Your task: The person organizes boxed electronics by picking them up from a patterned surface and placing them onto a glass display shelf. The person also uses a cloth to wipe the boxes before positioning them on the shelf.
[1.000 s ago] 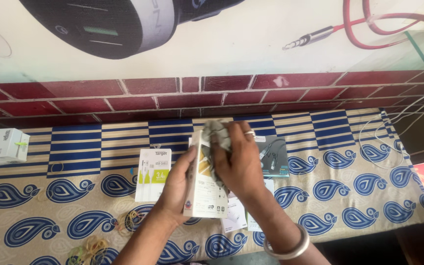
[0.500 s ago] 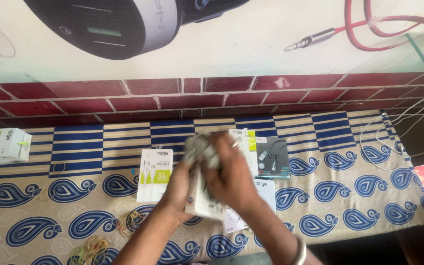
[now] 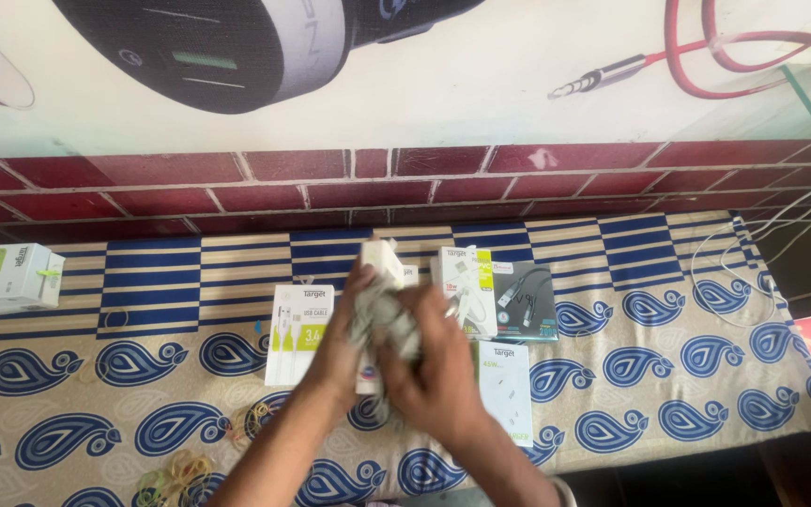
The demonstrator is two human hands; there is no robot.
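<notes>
We note a wall (image 3: 481,113) painted with a large mural of a dark speaker and a red audio cable. Below it runs a band of dark red brick (image 3: 237,183) with pale mortar lines. The counter is covered by a cloth (image 3: 668,319) (cream, with blue stripes and blue paisley shapes). Daylight falls evenly; shadows are soft.

White boxes (image 3: 299,333), dark cable pack (image 3: 525,300), rubber bands (image 3: 180,469) on paisley cloth (image 3: 668,376).
</notes>
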